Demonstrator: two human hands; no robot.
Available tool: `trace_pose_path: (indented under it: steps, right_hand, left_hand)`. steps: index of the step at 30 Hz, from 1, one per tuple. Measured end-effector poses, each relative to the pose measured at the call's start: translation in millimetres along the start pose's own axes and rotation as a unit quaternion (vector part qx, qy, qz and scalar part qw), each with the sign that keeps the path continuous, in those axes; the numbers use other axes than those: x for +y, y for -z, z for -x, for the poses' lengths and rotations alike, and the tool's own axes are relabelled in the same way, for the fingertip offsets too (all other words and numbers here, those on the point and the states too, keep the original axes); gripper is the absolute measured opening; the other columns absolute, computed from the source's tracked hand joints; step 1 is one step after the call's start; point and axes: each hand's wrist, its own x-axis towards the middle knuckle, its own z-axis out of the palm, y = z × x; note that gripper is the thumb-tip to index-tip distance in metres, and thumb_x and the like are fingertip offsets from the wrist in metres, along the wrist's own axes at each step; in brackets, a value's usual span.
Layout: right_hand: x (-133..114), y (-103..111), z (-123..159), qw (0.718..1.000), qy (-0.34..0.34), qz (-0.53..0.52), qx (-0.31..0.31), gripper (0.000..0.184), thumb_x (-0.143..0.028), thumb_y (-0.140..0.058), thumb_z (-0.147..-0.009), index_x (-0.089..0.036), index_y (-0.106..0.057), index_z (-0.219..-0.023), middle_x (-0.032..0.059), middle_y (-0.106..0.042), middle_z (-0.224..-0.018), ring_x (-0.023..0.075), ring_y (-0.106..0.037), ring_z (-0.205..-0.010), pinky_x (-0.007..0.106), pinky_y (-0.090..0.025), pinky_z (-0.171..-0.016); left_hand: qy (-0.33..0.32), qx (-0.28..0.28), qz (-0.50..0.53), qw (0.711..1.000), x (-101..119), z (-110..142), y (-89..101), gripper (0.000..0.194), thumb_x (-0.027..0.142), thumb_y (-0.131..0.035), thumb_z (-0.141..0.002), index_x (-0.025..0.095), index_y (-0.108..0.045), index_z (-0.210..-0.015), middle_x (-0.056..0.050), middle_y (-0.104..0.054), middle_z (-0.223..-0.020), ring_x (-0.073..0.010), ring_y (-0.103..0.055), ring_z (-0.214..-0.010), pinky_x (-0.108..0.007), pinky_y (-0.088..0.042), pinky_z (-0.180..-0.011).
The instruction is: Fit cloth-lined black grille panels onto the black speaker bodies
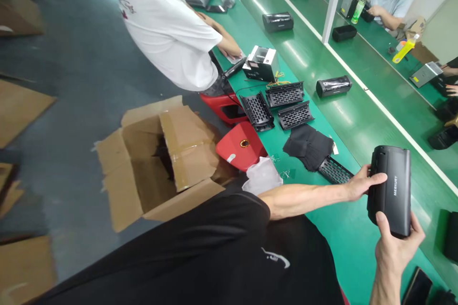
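Green counter (pixel 334 221) ahead of me; black case (pixel 390 190) raised over it between both grips.
My left grip (pixel 361 183) is closed on the case's near side, thumb laid across its front; my right grip (pixel 399 245) cups the lower end, thumb along the edge; I can read MERKURY on the face; beside my left wrist lies a perforated panel (pixel 334 170), touching a dark sheet (pixel 308 147); past that I see more perforated panels (pixel 285 94), then a boxy device (pixel 262 64) near a white-shirted co-worker (pixel 175 33); an open carton (pixel 193 152) sits off to my left.
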Motion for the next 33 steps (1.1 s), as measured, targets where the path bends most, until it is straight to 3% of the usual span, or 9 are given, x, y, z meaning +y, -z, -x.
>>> trace_pose_path:
  steps: [2, 3, 6, 9, 13, 17, 23, 28, 33]
  right_hand:
    - [3.8, 13.9, 3.2, 0.999, -0.025, -0.025, -0.014, 0.105, -0.061, -0.093, -0.064, -0.024, -0.047, -0.151, 0.0146, -0.053, -0.146, 0.0426, -0.054, -0.136, 0.066, -0.044, -0.114]
    - [5.0, 20.5, 5.7, 0.999, -0.038, -0.025, -0.028, 0.101, -0.061, -0.092, -0.065, -0.029, -0.049, -0.151, 0.0132, -0.054, -0.146, 0.0436, -0.054, -0.135, 0.067, -0.045, -0.113]
    - [6.6, 37.1, 12.4, 0.994, -0.064, 0.001, -0.089, 0.089, -0.062, -0.088, -0.068, -0.045, -0.053, -0.148, 0.0091, -0.055, -0.147, 0.0457, -0.055, -0.132, 0.068, -0.047, -0.109]
    - [12.4, 47.3, 12.7, 0.989, -0.067, 0.025, -0.127, 0.096, -0.063, -0.089, -0.066, -0.04, -0.051, -0.151, 0.0107, -0.054, -0.145, 0.0448, -0.056, -0.126, 0.065, -0.047, -0.105]
    - [37.1, 52.7, 3.0, 0.991, -0.058, 0.011, -0.12, 0.113, -0.067, -0.091, -0.057, -0.022, -0.049, -0.151, 0.0141, -0.054, -0.135, 0.036, -0.057, -0.113, 0.056, -0.05, -0.099]
    - [56.3, 54.4, -5.4, 0.99, -0.054, -0.012, -0.126, 0.112, -0.068, -0.09, -0.055, -0.022, -0.049, -0.149, 0.0149, -0.052, -0.136, 0.0345, -0.056, -0.113, 0.055, -0.049, -0.098]
    - [32.7, 49.9, 7.1, 0.988, -0.038, -0.077, -0.126, 0.124, -0.059, -0.094, -0.057, -0.026, -0.032, -0.159, 0.0178, -0.04, -0.159, 0.0406, -0.043, -0.143, 0.06, -0.036, -0.116]
    - [25.2, 46.1, 23.1, 0.988, -0.069, -0.087, -0.103, 0.109, -0.055, -0.094, -0.063, -0.023, -0.041, -0.152, 0.0183, -0.05, -0.149, 0.0359, -0.055, -0.126, 0.056, -0.043, -0.108]
    - [38.0, 47.9, 24.3, 0.987, -0.072, -0.094, -0.111, 0.109, -0.057, -0.093, -0.062, -0.024, -0.04, -0.152, 0.0162, -0.049, -0.148, 0.0338, -0.054, -0.124, 0.052, -0.046, -0.103]
  left_hand:
    - [0.01, -0.03, -0.081, 0.996, 33.2, -3.2, 12.8, 0.118, 0.075, -0.091, -0.058, 0.028, -0.045, -0.156, -0.02, -0.06, -0.145, -0.0413, -0.06, -0.13, -0.055, -0.057, -0.093]
    - [-0.015, -0.044, -0.128, 0.991, 53.2, -5.3, 18.3, 0.116, 0.075, -0.089, -0.06, 0.03, -0.045, -0.157, -0.018, -0.059, -0.147, -0.0414, -0.059, -0.133, -0.056, -0.057, -0.095]
    - [-0.07, -0.165, -0.262, 0.948, 109.4, -11.1, 26.0, 0.11, 0.061, -0.098, -0.054, 0.031, -0.057, -0.152, -0.011, -0.061, -0.148, -0.0379, -0.053, -0.142, -0.051, -0.05, -0.112]
    - [-0.04, -0.27, -0.347, 0.897, 138.7, -8.9, 21.4, 0.105, 0.044, -0.102, -0.051, 0.031, -0.064, -0.148, -0.005, -0.066, -0.143, -0.0335, -0.059, -0.137, -0.041, -0.049, -0.114]
    - [-0.026, -0.294, -0.369, 0.882, 140.7, 6.0, 11.3, 0.111, 0.042, -0.101, -0.052, 0.032, -0.058, -0.154, -0.003, -0.068, -0.139, -0.0315, -0.064, -0.13, -0.038, -0.053, -0.109]
    - [-0.058, -0.271, -0.372, 0.886, 134.4, 12.9, 6.7, 0.104, 0.046, -0.098, -0.055, 0.03, -0.061, -0.151, -0.006, -0.068, -0.139, -0.0321, -0.066, -0.127, -0.04, -0.053, -0.11]
    - [-0.098, -0.253, -0.373, 0.887, 128.1, 12.3, 10.4, 0.093, 0.047, -0.092, -0.064, 0.029, -0.061, -0.15, -0.009, -0.067, -0.139, -0.0337, -0.062, -0.132, -0.046, -0.048, -0.115]
    - [-0.056, -0.259, -0.401, 0.877, 121.6, 17.3, 13.6, 0.096, 0.048, -0.09, -0.067, 0.03, -0.054, -0.155, -0.009, -0.066, -0.14, -0.0333, -0.062, -0.13, -0.045, -0.048, -0.113]
    - [-0.07, -0.226, -0.403, 0.884, 110.8, 21.8, 15.4, 0.098, 0.053, -0.09, -0.064, 0.031, -0.056, -0.153, -0.008, -0.066, -0.138, -0.0338, -0.063, -0.127, -0.046, -0.047, -0.112]
